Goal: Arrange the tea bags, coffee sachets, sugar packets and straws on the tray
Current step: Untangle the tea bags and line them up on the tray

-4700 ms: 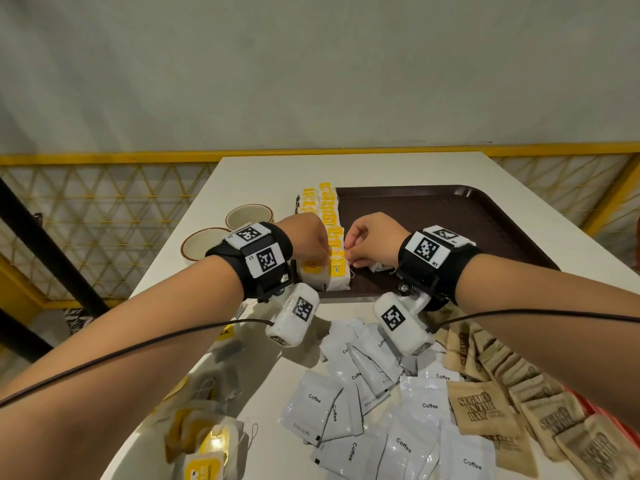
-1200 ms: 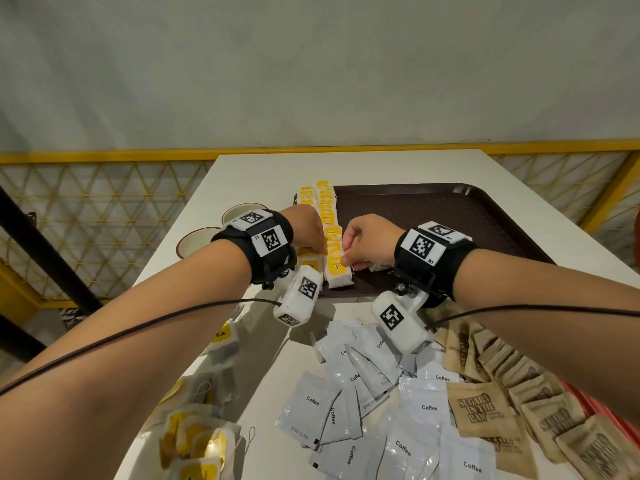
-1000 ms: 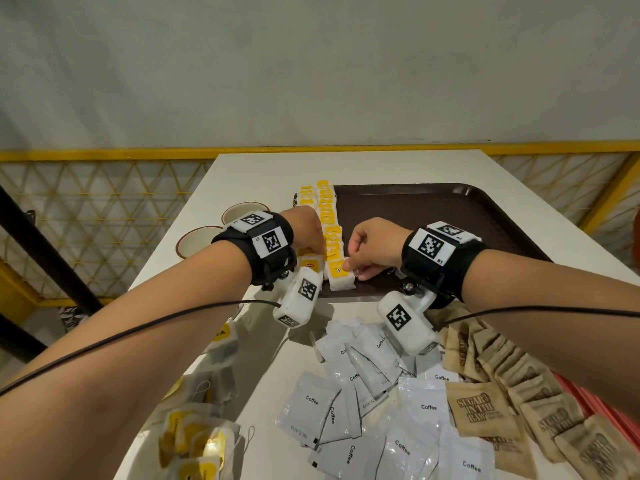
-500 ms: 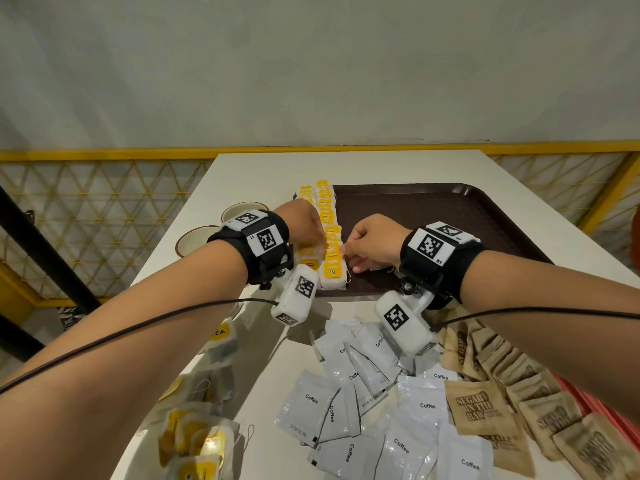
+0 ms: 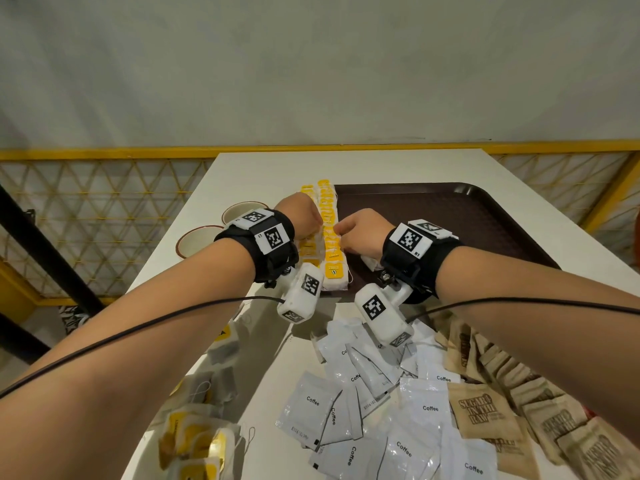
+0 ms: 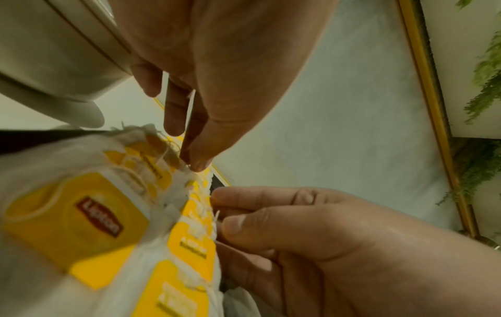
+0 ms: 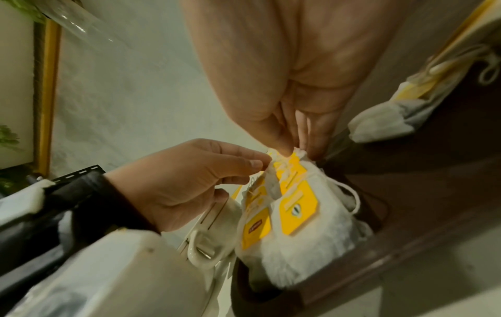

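Note:
Two rows of yellow-tagged tea bags stand along the left edge of the dark brown tray. My left hand and right hand meet over the middle of the rows. In the left wrist view the left hand pinches the top of a tea bag. In the right wrist view the right hand pinches the top of a bag in the row, with the left hand's fingertips touching beside it. One loose tea bag lies on the tray behind the right hand.
White coffee sachets are piled on the table in front of the tray, brown sugar packets to their right, loose tea bags at the lower left. Two cups stand left of the tray. A yellow railing borders the table.
Both hands have moved farther up the tea bag rows, away from the near end. The right hand's fingers left the nearest bag and now pinch one higher in the row.

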A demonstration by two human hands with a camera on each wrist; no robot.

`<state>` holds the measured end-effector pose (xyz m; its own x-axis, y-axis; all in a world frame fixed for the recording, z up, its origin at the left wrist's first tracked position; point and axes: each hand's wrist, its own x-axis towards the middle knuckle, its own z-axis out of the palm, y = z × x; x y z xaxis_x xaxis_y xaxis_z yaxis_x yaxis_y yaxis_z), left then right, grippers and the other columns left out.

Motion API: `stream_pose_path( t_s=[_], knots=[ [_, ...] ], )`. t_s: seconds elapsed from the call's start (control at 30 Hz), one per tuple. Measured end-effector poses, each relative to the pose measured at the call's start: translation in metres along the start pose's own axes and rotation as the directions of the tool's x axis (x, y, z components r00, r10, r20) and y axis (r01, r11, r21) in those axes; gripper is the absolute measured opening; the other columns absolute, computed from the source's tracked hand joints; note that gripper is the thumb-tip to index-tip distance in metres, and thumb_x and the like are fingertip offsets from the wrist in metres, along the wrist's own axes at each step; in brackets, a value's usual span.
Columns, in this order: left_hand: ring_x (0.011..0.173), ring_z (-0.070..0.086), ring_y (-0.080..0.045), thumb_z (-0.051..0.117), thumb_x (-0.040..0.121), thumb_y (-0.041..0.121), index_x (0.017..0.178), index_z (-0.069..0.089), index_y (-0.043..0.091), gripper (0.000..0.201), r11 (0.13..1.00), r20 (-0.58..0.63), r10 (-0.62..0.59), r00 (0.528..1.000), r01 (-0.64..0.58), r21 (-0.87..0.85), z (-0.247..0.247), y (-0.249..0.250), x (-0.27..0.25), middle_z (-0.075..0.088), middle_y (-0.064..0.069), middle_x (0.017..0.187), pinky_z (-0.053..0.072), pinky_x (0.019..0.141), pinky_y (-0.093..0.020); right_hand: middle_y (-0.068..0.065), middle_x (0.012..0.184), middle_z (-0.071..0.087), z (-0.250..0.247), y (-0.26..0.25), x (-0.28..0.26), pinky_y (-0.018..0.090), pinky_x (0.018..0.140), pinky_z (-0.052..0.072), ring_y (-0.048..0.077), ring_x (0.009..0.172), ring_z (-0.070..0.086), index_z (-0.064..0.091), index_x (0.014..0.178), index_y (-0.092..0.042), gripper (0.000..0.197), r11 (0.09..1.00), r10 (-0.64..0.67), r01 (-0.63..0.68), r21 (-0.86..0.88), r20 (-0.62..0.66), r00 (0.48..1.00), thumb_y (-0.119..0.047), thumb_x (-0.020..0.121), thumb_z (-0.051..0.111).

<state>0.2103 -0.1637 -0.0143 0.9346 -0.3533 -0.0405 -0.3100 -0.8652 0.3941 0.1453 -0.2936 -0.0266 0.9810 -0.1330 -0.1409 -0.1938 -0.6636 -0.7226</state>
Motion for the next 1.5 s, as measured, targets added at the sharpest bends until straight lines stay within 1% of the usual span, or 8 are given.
stream_pose_path(
  t_s=[0.57, 0.7, 0.87, 0.97, 1.07, 1.23, 1.4, 1.5],
  knots=[
    [0.096, 0.057, -0.013, 0.060, 0.091, 0.016, 0.105, 0.072, 0.015, 0.018, 0.990, 0.025, 0.138, 0.990, -0.138, -0.025, -0.009, 0.003, -0.014, 0.066, -0.002, 0.110, 0.044, 0.082, -0.024, 0.010, 0.108, 0.066, -0.030, 0.009, -0.007, 0.035, 0.088, 0.056, 0.021, 0.098, 0.066, 0.066, 0.110, -0.007, 0.027, 0.989, -0.001, 0.004, 0.148, -0.018, 1.000, 0.007, 0.088, 0.056],
    [0.088, 0.055, -0.007, 0.061, 0.091, 0.019, 0.102, 0.073, 0.014, 0.017, 0.972, 0.148, 0.236, 0.960, -0.231, -0.054, -0.010, 0.016, -0.026, 0.064, 0.006, 0.095, 0.041, 0.078, -0.020, 0.010, 0.096, 0.065, -0.073, 0.024, -0.019, 0.033, 0.078, 0.056, 0.018, 0.084, 0.060, 0.068, 0.107, -0.005, 0.020, 0.997, 0.033, -0.033, -0.069, -0.008, 0.999, -0.005, 0.087, 0.065],
    [0.090, 0.060, -0.010, 0.063, 0.089, 0.017, 0.102, 0.074, 0.010, 0.018, 0.952, 0.199, 0.304, 0.932, -0.304, -0.031, 0.010, 0.053, -0.024, 0.070, 0.000, 0.102, 0.043, 0.077, -0.022, 0.008, 0.079, 0.061, -0.073, 0.055, -0.029, 0.035, 0.069, 0.057, 0.018, 0.071, 0.058, 0.065, 0.106, -0.009, 0.032, 0.941, 0.189, -0.144, -0.307, 0.123, 0.974, -0.020, 0.079, 0.078],
    [0.094, 0.064, -0.021, 0.065, 0.087, 0.017, 0.103, 0.074, 0.009, 0.020, 0.949, 0.265, 0.279, 0.923, -0.308, 0.073, 0.029, 0.071, -0.014, 0.071, -0.006, 0.107, 0.049, 0.086, -0.030, 0.006, 0.095, 0.064, -0.065, 0.057, -0.033, 0.031, 0.068, 0.057, 0.019, 0.078, 0.060, 0.064, 0.114, -0.013, 0.040, 0.937, 0.100, -0.049, -0.345, 0.131, 0.986, -0.018, 0.077, 0.079],
    [0.074, 0.052, -0.024, 0.072, 0.078, 0.027, 0.101, 0.072, 0.006, 0.031, 0.939, 0.308, 0.245, 0.919, -0.304, 0.161, 0.041, 0.081, -0.006, 0.068, -0.012, 0.094, 0.053, 0.081, -0.036, 0.000, 0.083, 0.062, -0.069, 0.056, -0.035, 0.020, 0.049, 0.048, 0.013, 0.063, 0.057, 0.065, 0.112, -0.012, 0.040, 0.927, 0.031, 0.007, -0.374, 0.096, 0.995, -0.014, 0.074, 0.081],
    [0.094, 0.063, -0.026, 0.074, 0.078, 0.023, 0.111, 0.063, 0.011, 0.037, 0.942, 0.378, 0.223, 0.899, -0.299, 0.155, 0.044, 0.089, 0.001, 0.066, -0.006, 0.102, 0.052, 0.085, -0.035, 0.005, 0.086, 0.063, -0.089, 0.056, -0.036, 0.025, 0.058, 0.053, 0.016, 0.072, 0.059, 0.065, 0.106, -0.014, 0.030, 0.960, 0.058, -0.036, -0.278, 0.069, 0.996, -0.010, 0.079, 0.077],
    [0.081, 0.054, -0.021, 0.068, 0.085, 0.021, 0.108, 0.066, 0.006, 0.027, 0.910, 0.424, 0.258, 0.868, -0.367, 0.196, 0.041, 0.090, 0.007, 0.059, -0.004, 0.089, 0.043, 0.072, -0.028, 0.004, 0.073, 0.061, -0.110, 0.049, -0.031, 0.016, 0.045, 0.043, 0.008, 0.055, 0.053, 0.063, 0.095, -0.015, 0.009, 0.990, 0.058, -0.058, -0.126, -0.007, 0.998, -0.010, 0.088, 0.067],
    [0.080, 0.054, -0.016, 0.063, 0.090, 0.021, 0.107, 0.067, 0.009, 0.022, 0.912, 0.326, 0.299, 0.897, -0.369, 0.180, 0.016, 0.091, 0.014, 0.062, -0.004, 0.091, 0.040, 0.071, -0.025, 0.005, 0.073, 0.061, -0.117, 0.043, -0.014, 0.017, 0.046, 0.045, 0.009, 0.055, 0.054, 0.063, 0.094, -0.014, 0.008, 0.998, 0.027, -0.031, -0.047, -0.084, 0.996, -0.008, 0.089, 0.065]
  ],
)
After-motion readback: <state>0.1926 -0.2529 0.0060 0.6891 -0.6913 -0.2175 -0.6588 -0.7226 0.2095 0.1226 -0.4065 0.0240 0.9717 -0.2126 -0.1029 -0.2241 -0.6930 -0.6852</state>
